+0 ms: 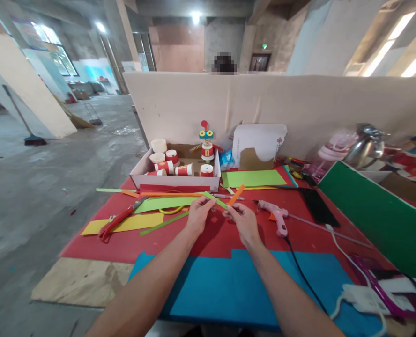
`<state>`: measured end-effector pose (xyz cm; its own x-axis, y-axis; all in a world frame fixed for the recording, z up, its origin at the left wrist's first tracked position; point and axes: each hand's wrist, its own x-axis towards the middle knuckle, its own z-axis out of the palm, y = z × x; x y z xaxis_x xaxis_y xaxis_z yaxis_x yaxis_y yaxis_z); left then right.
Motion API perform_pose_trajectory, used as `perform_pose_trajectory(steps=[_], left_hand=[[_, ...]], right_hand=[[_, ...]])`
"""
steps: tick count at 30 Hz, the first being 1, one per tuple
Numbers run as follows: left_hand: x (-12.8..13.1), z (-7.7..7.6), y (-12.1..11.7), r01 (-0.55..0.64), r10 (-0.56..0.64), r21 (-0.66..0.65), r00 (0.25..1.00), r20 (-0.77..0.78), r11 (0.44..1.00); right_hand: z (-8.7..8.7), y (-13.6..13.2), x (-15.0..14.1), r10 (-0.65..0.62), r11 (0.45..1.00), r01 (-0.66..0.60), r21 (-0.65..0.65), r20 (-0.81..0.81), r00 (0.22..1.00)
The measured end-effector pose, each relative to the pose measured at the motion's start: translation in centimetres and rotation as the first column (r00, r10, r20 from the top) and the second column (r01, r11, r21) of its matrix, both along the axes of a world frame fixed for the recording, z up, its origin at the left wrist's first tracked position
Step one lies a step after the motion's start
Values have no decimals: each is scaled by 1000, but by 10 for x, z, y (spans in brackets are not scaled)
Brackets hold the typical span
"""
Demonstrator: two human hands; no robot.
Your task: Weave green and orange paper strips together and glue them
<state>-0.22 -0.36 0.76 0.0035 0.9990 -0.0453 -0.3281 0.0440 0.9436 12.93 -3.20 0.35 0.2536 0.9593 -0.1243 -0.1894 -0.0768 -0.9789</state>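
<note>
My left hand [198, 214] and my right hand [243, 222] meet over the red sheet [208, 234] at the middle of the table. Between their fingertips they pinch a thin green paper strip [215, 200]. An orange paper strip [236, 194] sticks up and to the right from my right hand's fingers. Both strips cross just above my knuckles.
A pink glue gun [276, 216] with a black cord lies right of my hands. Red scissors [120, 220] rest on yellow paper at left. A cardboard box [174, 180] of paper cups and a cup robot [207, 142] stand behind. Blue sheet [236, 285] lies near me; a green board [380, 215] stands at right.
</note>
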Motion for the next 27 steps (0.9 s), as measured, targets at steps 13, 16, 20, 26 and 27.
perform_pose_trajectory(steps=[13,16,20,26,27], left_hand=[[-5,6,0,141,-140,-41,990,25,989],[4,3,-7,279,-281,-41,957,-70,960],[8,3,-10,262,-261,-7,961,-95,965],[6,4,-8,199,-200,-25,977,-79,980],[6,3,-8,197,-199,-33,977,-76,980]], right_hand=[[0,3,0,-66,997,71,15,-207,976],[-2,2,-3,-48,998,53,21,-194,980],[0,1,-6,-23,998,34,47,-210,978],[1,0,-5,35,999,-32,19,-210,977],[0,1,-5,39,999,-35,20,-213,976]])
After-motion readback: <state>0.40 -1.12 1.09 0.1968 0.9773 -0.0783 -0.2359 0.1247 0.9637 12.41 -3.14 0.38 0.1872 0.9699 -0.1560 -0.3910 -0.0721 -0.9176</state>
